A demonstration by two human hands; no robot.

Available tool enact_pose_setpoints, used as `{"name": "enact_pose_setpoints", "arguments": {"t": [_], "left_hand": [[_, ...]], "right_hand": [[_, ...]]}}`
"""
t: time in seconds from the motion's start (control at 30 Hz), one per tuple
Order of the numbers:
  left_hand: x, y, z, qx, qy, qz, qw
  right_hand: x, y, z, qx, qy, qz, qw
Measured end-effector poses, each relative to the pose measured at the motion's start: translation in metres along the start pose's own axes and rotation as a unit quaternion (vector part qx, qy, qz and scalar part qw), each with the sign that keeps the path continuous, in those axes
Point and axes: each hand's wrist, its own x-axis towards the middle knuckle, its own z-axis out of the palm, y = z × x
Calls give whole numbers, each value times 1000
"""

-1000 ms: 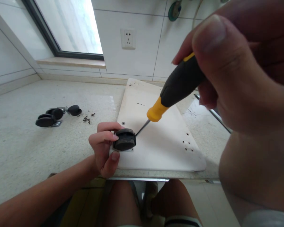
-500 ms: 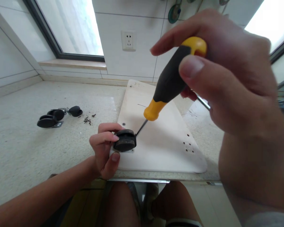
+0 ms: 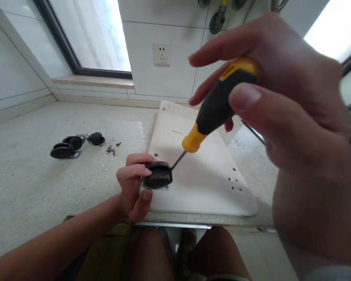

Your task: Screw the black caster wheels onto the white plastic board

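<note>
Two bare hands in the head view, both occupied. Left hand (image 3: 136,185) curls round the left side of a black caster (image 3: 158,180), fingers bent and gripping it, one fingertip on the wheel, thumb on the near side. Caster sits at the near-left part of a white board (image 3: 193,199), wheels up, a screw head showing in its plate. Right hand (image 3: 295,93) has the yellow-and-black screwdriver (image 3: 213,109): thumb pressed on the handle, two fingers stretched out past it on the far side. Shaft slants down-left to the caster's right side; tip hidden, can't tell if it's seated in a screw. Board's near-right corner: bare holes. Left on the countertop (image 3: 32,195): three loose casters (image 3: 62,150), small pile of dark screws (image 3: 110,150) just right of them.
</note>
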Motion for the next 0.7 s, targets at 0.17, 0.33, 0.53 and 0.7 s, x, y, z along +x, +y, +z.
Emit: {"name": "enact_pose_setpoints", "arguments": {"t": [0.17, 0.33, 0.53, 0.7], "left_hand": [[1, 0, 0, 12, 2, 0, 1000], [-1, 1, 0, 15, -1, -10, 1000], [0, 1, -1, -5, -12, 5, 1000], [-2, -1, -3, -2, -16, -3, 1000]], "right_hand": [[1, 6, 16, -78, 187, -19, 979], [-2, 9, 26, -134, 196, -30, 971], [9, 15, 24, 119, 84, -65, 987], [7, 29, 44, -7, 299, -85, 950]]}}
